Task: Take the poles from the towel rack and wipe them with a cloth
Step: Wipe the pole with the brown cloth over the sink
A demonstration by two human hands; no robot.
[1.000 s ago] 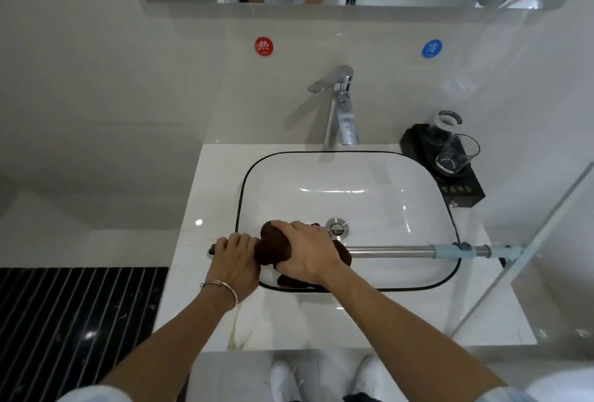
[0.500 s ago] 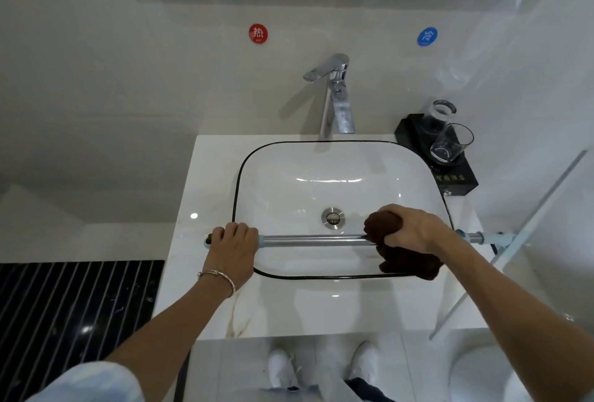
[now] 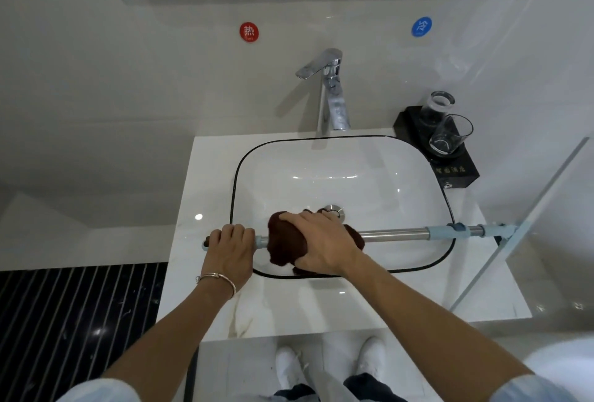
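Both sets of fingers curl tight: left hand [image 3: 229, 250] on pole [image 3: 393, 236], right hand [image 3: 316, 244] on cloth [image 3: 284, 245].

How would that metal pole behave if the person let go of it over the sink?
Probably stiff: the pole spans the sink without sagging. Round and shiny, it would likely roll or slide on the smooth rim if released. The cloth wrapped round it under the right hand probably adds grip.
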